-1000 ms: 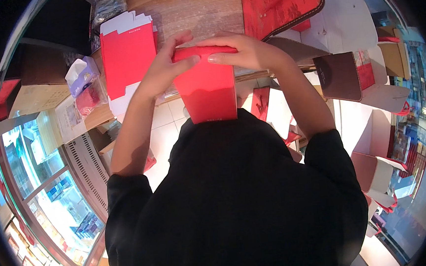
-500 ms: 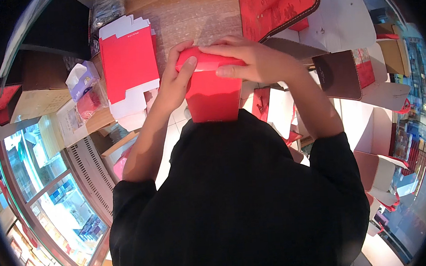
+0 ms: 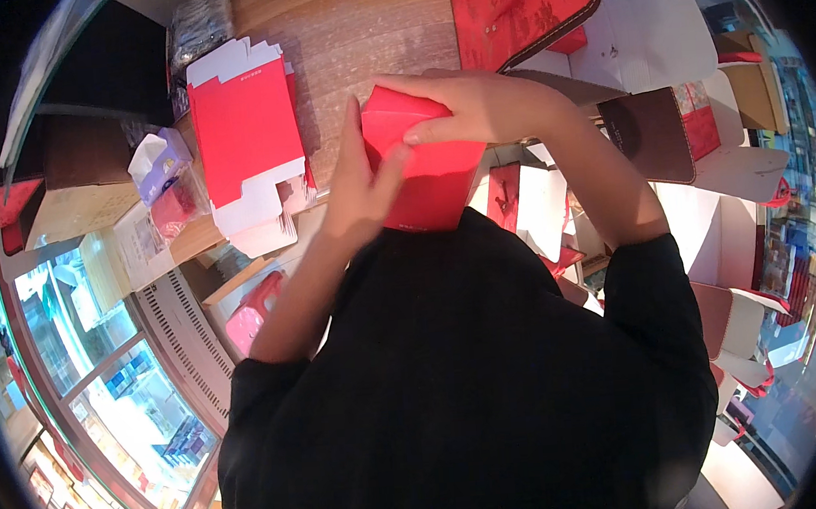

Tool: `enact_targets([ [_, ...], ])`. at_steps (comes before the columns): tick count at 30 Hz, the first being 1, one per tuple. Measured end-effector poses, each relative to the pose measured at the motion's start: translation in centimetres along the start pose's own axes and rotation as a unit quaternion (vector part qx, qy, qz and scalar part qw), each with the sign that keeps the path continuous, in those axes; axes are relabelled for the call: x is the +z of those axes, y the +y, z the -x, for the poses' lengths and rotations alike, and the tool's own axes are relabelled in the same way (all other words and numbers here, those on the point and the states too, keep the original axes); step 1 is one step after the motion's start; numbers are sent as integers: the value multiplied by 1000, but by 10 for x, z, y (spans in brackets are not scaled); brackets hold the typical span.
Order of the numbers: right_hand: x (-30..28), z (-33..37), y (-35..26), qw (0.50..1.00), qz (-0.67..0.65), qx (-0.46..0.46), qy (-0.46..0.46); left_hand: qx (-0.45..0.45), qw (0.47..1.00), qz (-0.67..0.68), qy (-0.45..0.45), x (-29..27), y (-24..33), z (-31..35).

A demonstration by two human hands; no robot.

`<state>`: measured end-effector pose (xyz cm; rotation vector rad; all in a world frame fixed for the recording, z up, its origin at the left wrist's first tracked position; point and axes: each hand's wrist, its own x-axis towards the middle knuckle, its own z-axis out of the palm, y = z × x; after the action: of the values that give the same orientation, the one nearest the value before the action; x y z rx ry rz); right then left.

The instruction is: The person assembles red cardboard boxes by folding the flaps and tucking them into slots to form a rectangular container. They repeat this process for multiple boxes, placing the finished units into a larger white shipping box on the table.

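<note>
Between my two hands, close to my body, is a red cardboard box (image 3: 432, 188), standing tilted with its closed-looking top end away from me. My left hand (image 3: 365, 186) grips its left side, thumb on the front face and fingers up along the edge. My right hand (image 3: 478, 106) wraps over the upper right part, its thumb pressed on the front near the top. The fingers behind the box are hidden. Left of the hands, a stack of flat red and white carton blanks (image 3: 246, 129) lies on the wooden table (image 3: 364, 31).
A purple tissue box (image 3: 159, 163) and a red item in clear plastic (image 3: 181, 210) sit left of the blanks. At the right are a red patterned case (image 3: 518, 6) and a dark brown panel (image 3: 646, 139). A glass display case (image 3: 118, 369) stands at lower left.
My left hand has slid down from the box's top to its left side. The top flap area now looks folded flat, and the box has tilted slightly and shifted right.
</note>
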<state>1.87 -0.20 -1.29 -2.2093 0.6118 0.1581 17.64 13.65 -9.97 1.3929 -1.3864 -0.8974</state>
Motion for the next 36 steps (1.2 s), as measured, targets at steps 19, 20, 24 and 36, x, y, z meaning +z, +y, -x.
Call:
enact_targets([
  [19, -8, -28, -9, 974, -25, 30, 223, 138, 938, -286, 139, -3, 12, -35],
  [20, -7, -27, -9, 974, -25, 27, 225, 148, 937, -285, 139, -4, 10, -35],
  [24, -9, -25, -15, 979, -45, 54, 192, 154, 942, -270, 124, -5, -7, -33],
  [36, 22, -54, 12, 959, 132, 76, 238, 174, 955, -209, 116, 9, -75, -42],
])
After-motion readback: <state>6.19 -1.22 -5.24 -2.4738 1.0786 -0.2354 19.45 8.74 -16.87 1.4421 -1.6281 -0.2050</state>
